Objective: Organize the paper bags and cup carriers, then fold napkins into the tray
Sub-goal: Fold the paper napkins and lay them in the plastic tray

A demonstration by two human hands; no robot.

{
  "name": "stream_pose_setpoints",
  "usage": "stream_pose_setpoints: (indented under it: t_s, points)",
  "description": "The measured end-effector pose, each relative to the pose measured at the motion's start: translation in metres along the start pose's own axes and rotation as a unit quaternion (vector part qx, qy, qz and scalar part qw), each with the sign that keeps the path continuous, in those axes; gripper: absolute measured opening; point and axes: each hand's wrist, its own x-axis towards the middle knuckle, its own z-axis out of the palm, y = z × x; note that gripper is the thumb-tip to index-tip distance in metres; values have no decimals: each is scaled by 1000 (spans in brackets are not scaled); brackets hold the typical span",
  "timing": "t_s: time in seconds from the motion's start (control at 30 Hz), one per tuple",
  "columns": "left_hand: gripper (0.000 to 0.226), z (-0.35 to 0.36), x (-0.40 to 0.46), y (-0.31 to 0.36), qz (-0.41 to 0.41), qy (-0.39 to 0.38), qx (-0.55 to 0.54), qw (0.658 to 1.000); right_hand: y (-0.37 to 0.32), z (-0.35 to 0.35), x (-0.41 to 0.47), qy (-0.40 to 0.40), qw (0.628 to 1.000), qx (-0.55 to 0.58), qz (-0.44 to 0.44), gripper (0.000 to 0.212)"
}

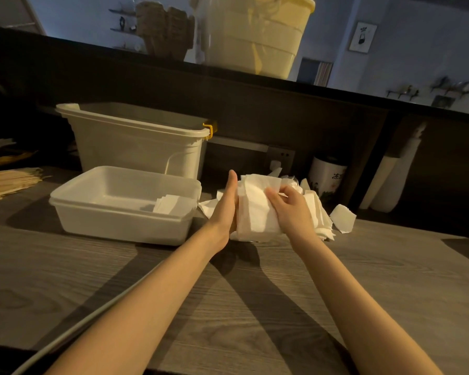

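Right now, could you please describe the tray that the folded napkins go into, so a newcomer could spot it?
Start at the tall lidless bin against the counter's back wall. Directly in front sits the shallow white tray, holding folded napkins in its right end.

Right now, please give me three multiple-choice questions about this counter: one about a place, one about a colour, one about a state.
1. Where do the folded napkins lie?
A. in the shallow white tray
B. in the tall bin
C. on the floor

2. What colour is the clip on the tall bin?
A. red
B. yellow
C. blue

3. What is the right hand doing?
A. resting flat on the counter
B. hanging free
C. gripping a napkin

Key: 1 A, they sit in the tray's right corner. 2 B, the clip on the rim is yellow. 3 C, its fingers curl round the napkin, with the left hand against the other side.
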Motion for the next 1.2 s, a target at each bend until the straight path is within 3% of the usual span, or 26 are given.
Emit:
stream_pose_setpoints:
  t_s: [0.1,0.2,0.3,0.43,0.53,0.67,0.73,0.87,0.97,1.07,1.2]
  points:
    - [35,2,-2,-1,17,25,67,997,2,2,-2,33,996,-64,-48,19]
    - [41,5,-3,-6,41,42,134,989,5,3,-3,53,991,-105,-67,17]
    - [46,6,0,-8,37,92,139,985,5,6,-2,41,996,-75,-27,34]
    - [56,6,7,-9,68,135,87,985,-3,2,-10,-130,986,35,100,47]
    - [61,8,9,-10,59,185,11,981,-3,0,-16,-203,978,8,53,27]
    - [62,8,10,-13,-4,168,-55,984,4,0,-16,-212,976,-43,-17,47]
    - [63,5,9,-11,-27,150,-92,984,3,-5,-16,-204,979,-12,-19,43]
    - [38,0,10,-10,-4,122,-194,973,5,-15,-10,-89,986,135,44,45]
    - [24,4,7,-9,1,99,-225,969,4,-15,-12,-76,961,243,111,36]
    - [34,9,6,-10,-14,95,-183,978,3,-7,-16,-111,954,254,116,31]
    - [48,6,11,-8,-21,162,-51,985,4,-1,-17,-122,966,202,109,40]
